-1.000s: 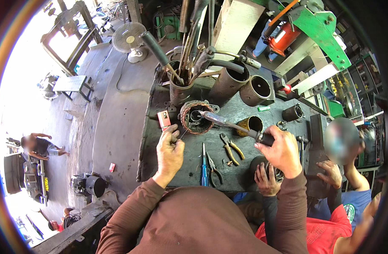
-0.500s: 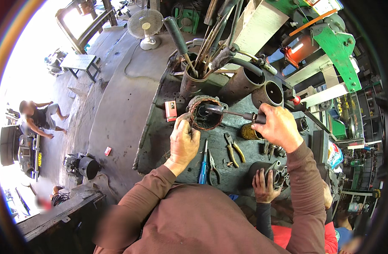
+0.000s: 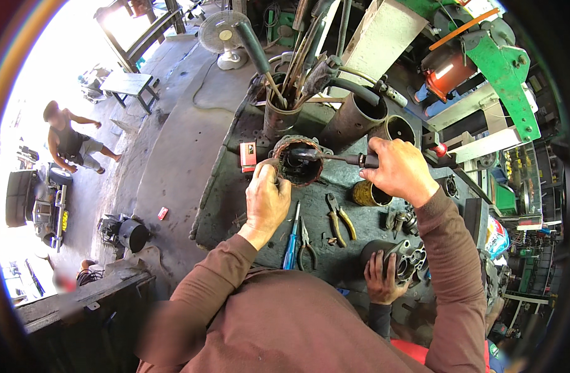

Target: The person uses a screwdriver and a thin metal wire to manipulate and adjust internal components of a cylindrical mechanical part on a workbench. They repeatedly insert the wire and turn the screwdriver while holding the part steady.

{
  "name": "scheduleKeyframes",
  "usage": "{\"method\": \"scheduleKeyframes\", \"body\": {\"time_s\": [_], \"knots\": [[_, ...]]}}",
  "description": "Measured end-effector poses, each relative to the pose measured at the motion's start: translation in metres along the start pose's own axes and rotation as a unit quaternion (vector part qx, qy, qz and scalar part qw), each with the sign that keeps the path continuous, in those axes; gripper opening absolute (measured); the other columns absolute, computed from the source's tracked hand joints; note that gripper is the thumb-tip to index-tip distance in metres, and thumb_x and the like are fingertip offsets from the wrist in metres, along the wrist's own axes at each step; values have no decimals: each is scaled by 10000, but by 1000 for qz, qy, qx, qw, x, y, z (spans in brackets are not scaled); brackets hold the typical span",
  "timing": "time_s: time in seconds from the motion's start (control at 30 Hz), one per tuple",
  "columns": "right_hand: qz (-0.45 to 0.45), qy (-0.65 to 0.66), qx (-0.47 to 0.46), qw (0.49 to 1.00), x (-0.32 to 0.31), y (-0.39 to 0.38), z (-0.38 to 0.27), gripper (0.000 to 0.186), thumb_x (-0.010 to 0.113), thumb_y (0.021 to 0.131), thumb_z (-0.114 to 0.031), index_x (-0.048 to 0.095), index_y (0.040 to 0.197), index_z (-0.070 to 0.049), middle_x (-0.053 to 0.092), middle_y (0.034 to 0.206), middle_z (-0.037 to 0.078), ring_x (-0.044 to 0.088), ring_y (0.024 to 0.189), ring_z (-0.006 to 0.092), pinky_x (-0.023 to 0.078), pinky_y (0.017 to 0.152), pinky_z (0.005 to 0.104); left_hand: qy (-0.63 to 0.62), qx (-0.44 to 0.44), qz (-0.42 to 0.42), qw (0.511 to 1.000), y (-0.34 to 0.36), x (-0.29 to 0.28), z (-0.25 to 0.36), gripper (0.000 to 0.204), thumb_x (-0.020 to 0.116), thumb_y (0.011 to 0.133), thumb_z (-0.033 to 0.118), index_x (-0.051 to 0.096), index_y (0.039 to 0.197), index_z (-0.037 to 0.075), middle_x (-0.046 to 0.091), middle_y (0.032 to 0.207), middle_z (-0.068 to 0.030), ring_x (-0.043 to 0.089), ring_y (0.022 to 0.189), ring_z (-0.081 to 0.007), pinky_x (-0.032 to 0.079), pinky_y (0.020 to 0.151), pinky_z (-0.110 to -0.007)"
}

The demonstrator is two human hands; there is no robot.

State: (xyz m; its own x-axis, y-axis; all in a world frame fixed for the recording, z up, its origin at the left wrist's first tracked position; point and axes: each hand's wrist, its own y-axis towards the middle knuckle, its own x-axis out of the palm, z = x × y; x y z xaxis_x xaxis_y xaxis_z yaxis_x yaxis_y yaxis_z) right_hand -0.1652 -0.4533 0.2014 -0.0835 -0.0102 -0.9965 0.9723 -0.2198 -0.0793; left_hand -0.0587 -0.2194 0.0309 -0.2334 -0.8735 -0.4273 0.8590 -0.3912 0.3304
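Note:
A ring-shaped stator with reddish-brown copper windings (image 3: 318,174) stands on the dark workbench. My right hand (image 3: 402,174) grips the dark handle of what looks like a soldering iron (image 3: 342,158); its thick metal head reaches into the stator's opening. At the stator's left rim is my left hand (image 3: 266,202), fingers curled in a pinch; what they hold is hidden. A small red-and-white box (image 3: 247,156) stands left of the stator. Nearer me lie a blue-handled screwdriver (image 3: 290,252), black long-nose pliers (image 3: 306,247) and yellow-handled pliers (image 3: 340,221).
Another person's hand (image 3: 384,280) holds a grey metal housing (image 3: 409,264) at the bench's near right. Metal cylinders (image 3: 354,121) and a can of rods (image 3: 280,121) stand behind the stator. A yellowish ring (image 3: 367,194) sits below my right hand. Further left, a person (image 3: 73,143) is on foot.
My right hand has shifted slightly up and left, and the tool's head sits lower in the stator. The co-worker's housing has moved slightly. The person at far left has moved right.

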Motion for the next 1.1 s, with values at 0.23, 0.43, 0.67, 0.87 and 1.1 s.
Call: {"method": "scheduleKeyframes", "body": {"time_s": [0.23,0.43,0.67,0.87,1.1], "knots": [[-11,-4,-6,1000,2,6,1,430,861,807,-366,683,1017,-36,739,832,209,745,865,441,584,768,545,11,-19,17,1000,1,3,0,248,667,877,23,672,1115,-48,604,852,-159,602,743,-326,518,725,-423],[-38,-5,6,999,-2,10,-2,483,859,790,-374,698,1068,-14,734,881,239,719,908,468,553,806,554,19,-26,9,999,2,2,1,289,663,874,32,677,1154,-37,598,857,-156,604,737,-311,517,720,-417],[-32,-10,9,999,-4,12,-10,445,861,788,-359,693,1029,-24,728,863,236,714,905,468,546,799,560,22,-29,-2,999,4,-2,3,271,655,886,38,665,1146,-39,626,969,-171,636,825,-354,534,769,-432],[-22,-21,0,1000,-5,11,-9,439,860,796,-355,683,1045,-39,724,855,231,710,904,465,544,801,557,26,-58,-28,998,5,-4,3,252,666,895,38,649,1138,-28,681,1150,-189,695,941,-418,564,821,-459],[-29,-12,7,999,-3,9,-8,471,859,804,-379,683,1075,-37,728,883,234,703,923,464,540,812,556,15,-66,-28,997,4,-3,2,254,669,897,49,652,1137,-31,680,1145,-187,692,893,-408,560,791,-453]]}}
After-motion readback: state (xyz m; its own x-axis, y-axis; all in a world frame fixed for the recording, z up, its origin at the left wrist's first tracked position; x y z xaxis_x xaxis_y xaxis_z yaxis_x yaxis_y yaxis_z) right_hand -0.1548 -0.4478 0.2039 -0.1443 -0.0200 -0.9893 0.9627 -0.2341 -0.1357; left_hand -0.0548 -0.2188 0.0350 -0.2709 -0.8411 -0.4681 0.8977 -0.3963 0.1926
